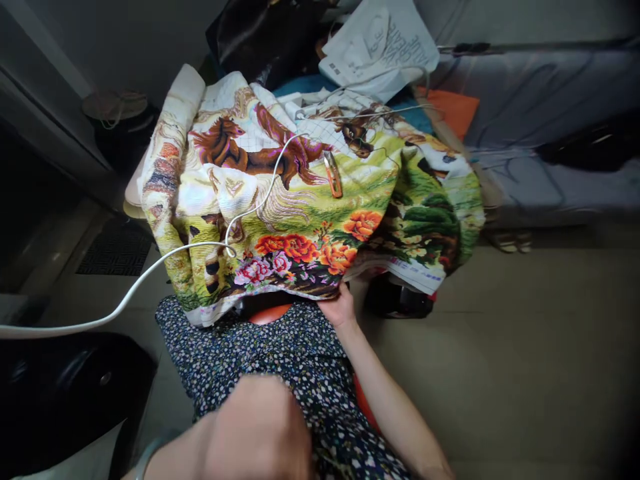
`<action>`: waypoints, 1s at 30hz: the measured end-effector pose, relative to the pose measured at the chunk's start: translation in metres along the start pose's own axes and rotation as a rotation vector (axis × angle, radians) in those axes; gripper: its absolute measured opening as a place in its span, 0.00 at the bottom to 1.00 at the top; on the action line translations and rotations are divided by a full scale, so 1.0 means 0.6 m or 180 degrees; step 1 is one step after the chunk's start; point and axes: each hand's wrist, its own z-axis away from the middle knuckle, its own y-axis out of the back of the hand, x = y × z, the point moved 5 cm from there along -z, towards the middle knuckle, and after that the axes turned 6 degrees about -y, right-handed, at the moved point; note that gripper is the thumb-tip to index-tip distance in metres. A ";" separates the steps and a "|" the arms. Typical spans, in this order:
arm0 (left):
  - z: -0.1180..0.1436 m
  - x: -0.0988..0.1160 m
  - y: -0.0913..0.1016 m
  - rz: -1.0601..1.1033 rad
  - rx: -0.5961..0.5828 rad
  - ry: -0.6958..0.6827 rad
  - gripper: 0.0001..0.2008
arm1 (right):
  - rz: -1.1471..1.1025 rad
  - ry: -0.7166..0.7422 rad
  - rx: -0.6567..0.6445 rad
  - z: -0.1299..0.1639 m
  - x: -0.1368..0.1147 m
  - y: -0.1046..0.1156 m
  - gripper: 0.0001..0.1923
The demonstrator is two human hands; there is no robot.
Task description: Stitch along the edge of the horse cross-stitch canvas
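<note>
Cramped room corner, tiled floor (525,320), dim at the left edge — items listed left to right.

Black case (60,393): lying low on the floor at far left. White cable (150,270): running in from the left and curling up over the cloth. Left hand (250,433): hanging blurred and close to the camera above the flowered dress (300,347); whether it is gripping anything cannot be told. Embroidered cloth (280,200): draping over the lap and a frame ahead, horses above, flowers along the near hem. It is looking soft and limp, light for its spread, likely to sag and slide if lifted by one corner — best taken at the hem with fingers pinching the edge. Orange clip (333,175): resting loose on the cloth, likely to slip off if tilted. Right hand (341,307): curling under the near hem, fingers closed on the edge. White bag (380,47): lying behind. Grey sofa (550,133): standing at right.
</note>
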 end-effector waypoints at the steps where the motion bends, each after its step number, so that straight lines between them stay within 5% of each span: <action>1: -0.039 -0.027 0.009 -0.0020 0.0022 -0.0007 0.17 | 0.0056 0.0019 -0.0163 0.009 -0.003 -0.002 0.16; 4: -0.138 -0.146 0.046 0.0324 0.0371 0.0433 0.22 | 0.0245 -0.0164 -0.0407 0.040 -0.006 -0.006 0.20; 6: -0.179 -0.228 0.054 0.1636 0.0616 0.0988 0.28 | 0.0327 -0.0346 -0.0385 0.059 -0.003 -0.007 0.22; 8: -0.212 -0.265 0.056 0.2660 0.0879 0.0825 0.23 | 0.0453 -0.0503 -0.0323 0.074 0.002 -0.007 0.23; 13: -0.238 -0.225 0.072 0.4172 0.2324 0.0036 0.13 | 0.0611 -0.0280 -0.0430 0.090 -0.005 -0.011 0.20; 17: -0.224 -0.180 0.072 0.4212 0.2342 0.0123 0.12 | 0.0516 -0.0008 -0.0728 0.088 -0.015 -0.025 0.25; 23: -0.205 -0.181 0.069 0.4113 0.2210 0.0171 0.16 | 0.0262 0.0141 -0.0939 0.069 -0.004 -0.058 0.27; 30: -0.201 -0.179 0.105 0.4101 0.2514 -0.0075 0.17 | 0.0024 0.0680 0.0166 0.046 -0.065 -0.009 0.23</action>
